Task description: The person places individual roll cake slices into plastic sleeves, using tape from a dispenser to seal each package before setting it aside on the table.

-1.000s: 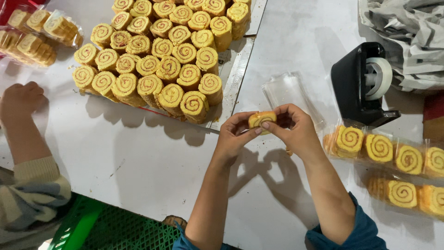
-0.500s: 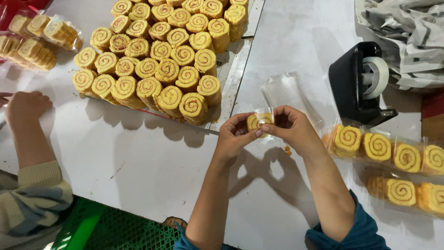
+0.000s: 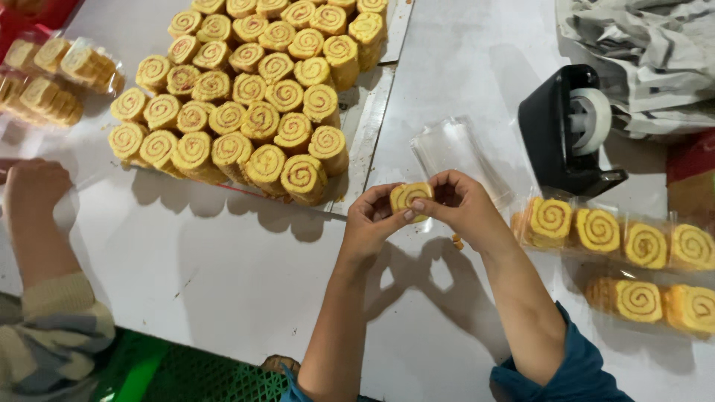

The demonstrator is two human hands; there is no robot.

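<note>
Since the earlier frames my two hands have drifted slightly toward the tray, and the swirl cake slice (image 3: 409,198) between them now shows more of its cut face than half a second ago. My left hand (image 3: 370,222) has its fingers curled narrow around the slice from the left, thumb up against its edge. My right hand (image 3: 463,208) pinches the same slice from the right, thumb and forefinger closed on it, so both hands hold it just above the white bench (image 3: 223,268). A clear plastic sleeve (image 3: 456,152) lies on the bench just behind my hands, its near end reaching under the right fingers; I cannot tell whether the slice is already inside its mouth.

To the upper left, a metal tray (image 3: 370,134) carries a dense heap of cake slices (image 3: 253,97), standing with swirls upward. To the right of my right hand lie wrapped rows of slices (image 3: 618,234), one row in front of another, touching the bench. A black tape dispenser (image 3: 562,134) stands behind those rows, with crumpled paper (image 3: 648,59) beyond it. At far left another person's hand (image 3: 33,190) rests closed on the bench, near bagged slices (image 3: 59,74).
</note>
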